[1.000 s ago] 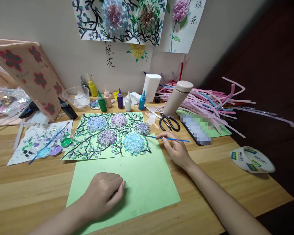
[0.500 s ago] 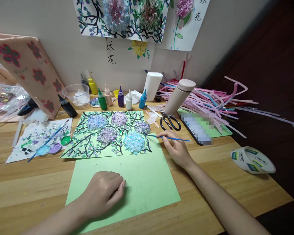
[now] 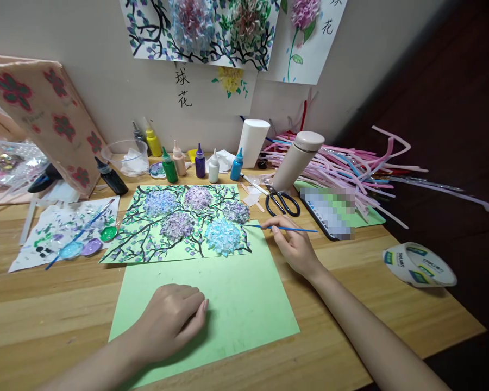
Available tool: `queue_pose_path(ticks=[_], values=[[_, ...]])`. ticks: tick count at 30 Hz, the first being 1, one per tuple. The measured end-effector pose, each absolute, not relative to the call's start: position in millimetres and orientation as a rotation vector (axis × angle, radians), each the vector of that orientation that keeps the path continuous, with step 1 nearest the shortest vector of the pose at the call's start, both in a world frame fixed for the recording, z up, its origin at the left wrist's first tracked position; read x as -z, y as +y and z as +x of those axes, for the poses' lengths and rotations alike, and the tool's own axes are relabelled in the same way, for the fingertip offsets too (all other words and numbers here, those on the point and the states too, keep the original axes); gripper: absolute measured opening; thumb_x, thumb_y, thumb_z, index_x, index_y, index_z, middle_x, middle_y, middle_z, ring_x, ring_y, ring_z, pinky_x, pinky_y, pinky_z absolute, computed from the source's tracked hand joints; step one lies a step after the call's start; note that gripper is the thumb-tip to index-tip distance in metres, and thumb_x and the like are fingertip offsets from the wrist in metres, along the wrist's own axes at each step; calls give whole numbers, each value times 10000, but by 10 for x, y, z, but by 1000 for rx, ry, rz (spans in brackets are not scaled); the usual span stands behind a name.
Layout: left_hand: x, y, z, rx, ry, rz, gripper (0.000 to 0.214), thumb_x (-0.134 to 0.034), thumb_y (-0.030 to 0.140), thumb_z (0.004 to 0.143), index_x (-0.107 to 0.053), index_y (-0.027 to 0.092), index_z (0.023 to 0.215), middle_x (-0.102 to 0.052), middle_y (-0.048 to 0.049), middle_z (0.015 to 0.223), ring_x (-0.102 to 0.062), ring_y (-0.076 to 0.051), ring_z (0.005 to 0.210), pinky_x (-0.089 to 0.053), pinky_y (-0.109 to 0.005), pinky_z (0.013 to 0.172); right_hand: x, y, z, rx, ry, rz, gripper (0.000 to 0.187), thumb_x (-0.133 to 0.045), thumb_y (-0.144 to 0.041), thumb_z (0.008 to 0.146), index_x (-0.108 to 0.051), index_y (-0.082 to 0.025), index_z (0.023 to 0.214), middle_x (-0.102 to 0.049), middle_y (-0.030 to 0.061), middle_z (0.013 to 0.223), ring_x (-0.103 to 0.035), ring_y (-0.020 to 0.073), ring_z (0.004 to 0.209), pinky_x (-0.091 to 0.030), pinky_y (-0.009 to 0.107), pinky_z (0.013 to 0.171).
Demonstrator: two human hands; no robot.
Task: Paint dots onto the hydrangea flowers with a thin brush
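Note:
Between the fingertips of my right hand (image 3: pixel 291 244) is a thin blue paintbrush (image 3: pixel 295 229), its tip at the right edge of the flower picture (image 3: pixel 175 221). Black branches, small painted leaves and several raised, fluffy blossoms in blue, purple and pink cover that picture. Under its lower edge lies a plain green sheet (image 3: pixel 244 304). On this sheet rests my left hand (image 3: pixel 175 320), its fingers curled under; whether anything is inside cannot be seen.
A paint-stained paper (image 3: pixel 41 239) at left carries another brush and small paint caps. Paint bottles (image 3: pixel 200 163) line the back, beside a leaning tumbler (image 3: pixel 297 160). Scissors (image 3: pixel 282 202), a phone (image 3: pixel 326 214), pipe cleaners (image 3: pixel 350 168) and a tape roll (image 3: pixel 419 265) lie to the right.
The paintbrush in my right hand has shifted very slightly, its handle end a little further right and lower. My left hand stays in place on the green sheet.

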State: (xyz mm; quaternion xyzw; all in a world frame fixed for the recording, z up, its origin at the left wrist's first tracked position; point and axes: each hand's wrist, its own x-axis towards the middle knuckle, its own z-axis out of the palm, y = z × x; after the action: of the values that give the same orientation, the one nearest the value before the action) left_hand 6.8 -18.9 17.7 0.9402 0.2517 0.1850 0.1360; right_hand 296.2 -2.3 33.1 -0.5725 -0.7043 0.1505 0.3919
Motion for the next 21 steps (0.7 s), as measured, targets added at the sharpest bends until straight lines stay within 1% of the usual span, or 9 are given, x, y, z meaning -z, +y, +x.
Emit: queue_pose_path(ticks=[5,9,14,18,21], values=[[-172,-194,62,-547,721,2732,311,-327,148,899,-407,180,600,-404,33,503,-329,-103,445,-227,-267,471,-337,-30,2951,-387,-1808,-1459,183,-384,-238,908,-565,-221,889,-637,33,877,-577,193,875,-404,339,812],[-173,-191,64,-529,720,2734,311,-325,153,901,-407,180,602,-405,32,506,-329,-103,447,-227,-267,472,-344,-36,2949,-373,-1806,-1456,182,-382,-235,908,-562,-223,887,-631,35,864,-572,194,858,-413,336,782],[-181,-182,78,-534,721,2725,313,-322,147,904,-399,179,602,-404,34,507,-330,-101,447,-228,-267,476,-345,-32,2951,-360,-1844,-1449,177,-383,-226,908,-558,-219,888,-631,34,874,-573,194,870,-402,344,813],[-180,-181,83,-549,726,2734,314,-326,151,902,-396,179,597,-395,34,501,-323,-101,445,-223,-267,472,-355,-32,2944,-345,-1829,-1459,179,-380,-227,907,-557,-216,881,-622,35,865,-564,190,846,-408,332,780],[-182,-183,83,-554,720,2734,319,-323,149,903,-404,179,596,-400,32,502,-327,-101,445,-229,-267,473,-358,-39,2943,-343,-1854,-1450,179,-379,-222,906,-557,-216,888,-624,36,869,-563,194,855,-406,338,785]])
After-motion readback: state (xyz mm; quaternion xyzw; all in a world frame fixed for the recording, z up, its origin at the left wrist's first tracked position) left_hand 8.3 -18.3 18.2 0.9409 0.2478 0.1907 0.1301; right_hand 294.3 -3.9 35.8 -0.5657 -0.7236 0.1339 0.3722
